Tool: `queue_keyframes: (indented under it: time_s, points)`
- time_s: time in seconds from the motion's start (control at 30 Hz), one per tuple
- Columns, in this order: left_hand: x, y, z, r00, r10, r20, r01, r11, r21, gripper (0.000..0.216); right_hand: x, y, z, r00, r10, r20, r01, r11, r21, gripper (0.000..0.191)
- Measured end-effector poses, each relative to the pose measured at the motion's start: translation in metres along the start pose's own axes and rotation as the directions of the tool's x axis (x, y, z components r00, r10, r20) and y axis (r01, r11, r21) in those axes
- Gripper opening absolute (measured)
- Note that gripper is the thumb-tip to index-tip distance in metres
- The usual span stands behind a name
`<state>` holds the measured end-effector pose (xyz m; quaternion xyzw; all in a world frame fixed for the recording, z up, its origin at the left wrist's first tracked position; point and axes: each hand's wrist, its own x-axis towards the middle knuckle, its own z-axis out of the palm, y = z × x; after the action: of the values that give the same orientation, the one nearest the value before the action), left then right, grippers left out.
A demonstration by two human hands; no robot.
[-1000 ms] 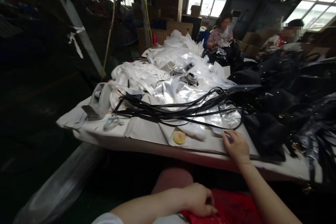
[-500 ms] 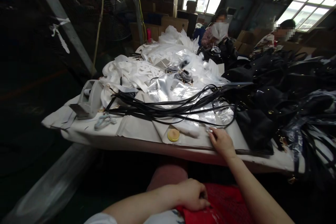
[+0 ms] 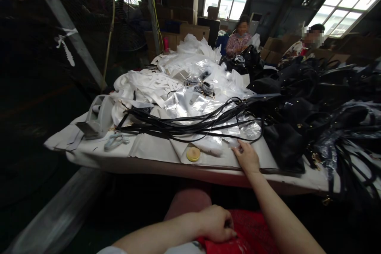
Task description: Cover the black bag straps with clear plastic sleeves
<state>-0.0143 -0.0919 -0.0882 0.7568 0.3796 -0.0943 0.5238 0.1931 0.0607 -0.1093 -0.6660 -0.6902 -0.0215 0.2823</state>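
Observation:
My right hand (image 3: 247,156) lies on the white table cover (image 3: 154,154) near the front edge, fingers bent and fingertips touching the edge of a clear plastic bag (image 3: 238,129). A bundle of thin black straps (image 3: 184,123) runs across the table just beyond it. A small round yellow disc (image 3: 193,154) sits to the left of this hand. My left hand (image 3: 218,224) rests low on my lap, fingers curled on red fabric (image 3: 253,234).
A grey tape dispenser (image 3: 99,117) and a pale clip (image 3: 114,141) sit at the table's left end. White cloth pieces (image 3: 149,83) and plastic bags pile in the middle. Black handbags (image 3: 300,103) crowd the right side. Two people sit at the far end.
My right hand has slid left along the table's front edge toward the plastic bags and the yellow disc. The left hand stays on my lap.

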Motion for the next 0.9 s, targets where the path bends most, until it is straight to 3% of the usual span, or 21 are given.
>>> queue_keyframes:
  time_s: [0.33, 0.6, 0.7, 0.9]
  points:
    - [-0.002, 0.000, 0.003, 1.000, 0.012, -0.018, -0.012, 1.000, 0.006, 0.032, 0.004, 0.004, -0.010, 0.997, 0.015, -0.080, -0.009, 0.997, 0.075, 0.034]
    - [-0.002, 0.009, 0.005, 1.000, -0.004, 0.012, 0.003, 0.998, 0.064, 0.032, 0.005, 0.003, -0.004, 0.999, -0.043, 0.013, 0.041, 0.995, 0.095, 0.031]
    - [-0.002, 0.007, 0.008, 1.000, 0.000, -0.004, 0.000, 0.998, 0.067, 0.032, 0.012, 0.000, 0.000, 1.000, -0.011, 0.016, 0.009, 0.993, 0.116, 0.025]
    - [-0.003, 0.004, 0.009, 0.999, 0.008, -0.034, -0.005, 0.998, 0.064, 0.032, 0.018, 0.003, -0.010, 0.998, 0.055, 0.025, -0.059, 0.974, 0.219, 0.032]
